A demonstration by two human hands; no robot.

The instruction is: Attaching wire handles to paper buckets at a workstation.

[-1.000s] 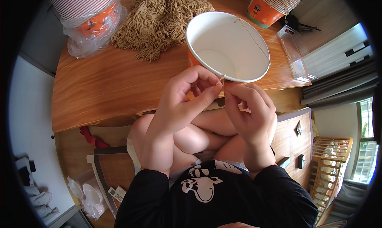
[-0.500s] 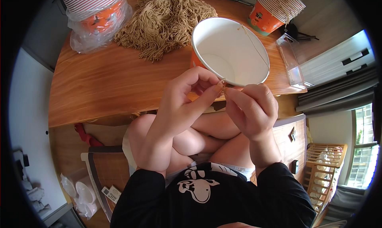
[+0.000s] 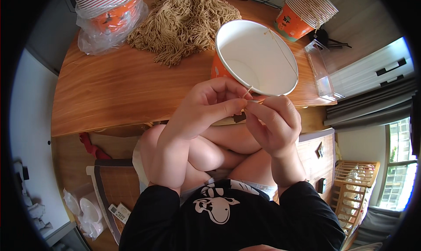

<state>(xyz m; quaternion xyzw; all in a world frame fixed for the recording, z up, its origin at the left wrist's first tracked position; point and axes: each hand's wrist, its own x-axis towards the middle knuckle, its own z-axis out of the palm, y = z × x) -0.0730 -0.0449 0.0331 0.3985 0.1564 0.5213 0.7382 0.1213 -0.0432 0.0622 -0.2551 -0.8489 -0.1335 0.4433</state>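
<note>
1. Largest first: wooden table (image 3: 109,91) carries an orange, white-lined paper bucket (image 3: 243,45) at its front edge. Risk: a hard pull toward the lap could drag or tip the bucket, as neither palm is seen bracing its wall. Whether the left fingers also touch that wall is unclear.
2. Twine heap (image 3: 184,27), tan and loose, sits just beyond the bucket, to its left. Risk, minor: a swinging bucket could snag its trailing strands.
3. Inner strand (image 3: 282,50) slants along the bucket's right inside wall from a knot at the far rim. Risk: it could tangle or be drawn too short if tension comes on unevenly.
4. Twine end (image 3: 249,91), smallest, at the near rim. Risk: thin cord could slip from the fingertips or unravel; cause would be a short tail and little purchase. Excess force could also tear the paper rim.
5. Position, bucket: directly ahead of both hands, its near rim just beyond the fingertips, mouth facing up.
6. Position, twine: left hand (image 3: 212,99) pinches it between thumb and forefinger, just below the rim. Right hand (image 3: 278,124) meets it there, thumb and forefinger seemingly pressed on the same short piece; other fingers curled. Exact knot form hidden by the fingertips.
</note>
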